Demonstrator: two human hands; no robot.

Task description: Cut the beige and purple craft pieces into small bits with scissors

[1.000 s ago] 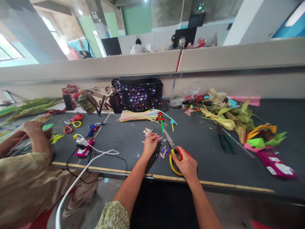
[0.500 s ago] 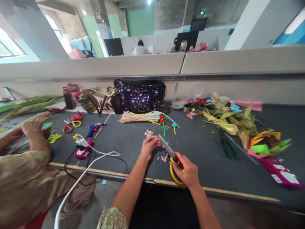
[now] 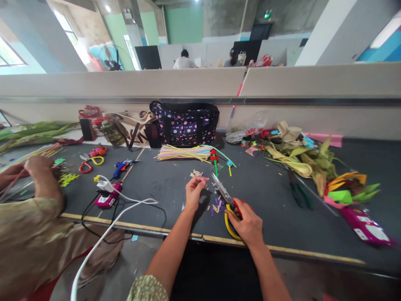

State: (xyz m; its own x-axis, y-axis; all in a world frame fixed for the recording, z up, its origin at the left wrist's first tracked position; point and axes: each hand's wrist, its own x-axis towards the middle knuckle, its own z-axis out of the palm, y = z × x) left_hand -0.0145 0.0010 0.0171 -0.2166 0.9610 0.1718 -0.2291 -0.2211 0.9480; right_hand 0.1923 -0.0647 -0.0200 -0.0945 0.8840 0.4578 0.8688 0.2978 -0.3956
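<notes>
My right hand (image 3: 247, 221) grips a pair of scissors (image 3: 223, 190) with red and yellow handles, its blades pointing up and left. My left hand (image 3: 194, 192) is pinched, with a small purplish bit at its fingertips, too small to name for sure. The blade tips are a short way right of those fingertips, apart from them. Below the blades lie small purple and beige cut pieces (image 3: 216, 207). Another little heap of beige pieces (image 3: 196, 173) sits just beyond my left hand. Two small pipe-cleaner figures, one red and green (image 3: 214, 161), one blue and yellow (image 3: 230, 165), lie farther back.
A bundle of pastel pipe cleaners (image 3: 184, 153) lies before a dotted bag (image 3: 186, 125). At left are a glue gun (image 3: 123, 167), other scissors (image 3: 89, 161), a corded pink power strip (image 3: 108, 196) and a co-worker's arm (image 3: 46, 179). Corn husks (image 3: 313, 167) and pliers (image 3: 299, 192) lie right.
The scissors have drawn slightly away from my left fingertips, down and to the right. My left hand has shifted only a little. The co-worker's hands have moved slightly.
</notes>
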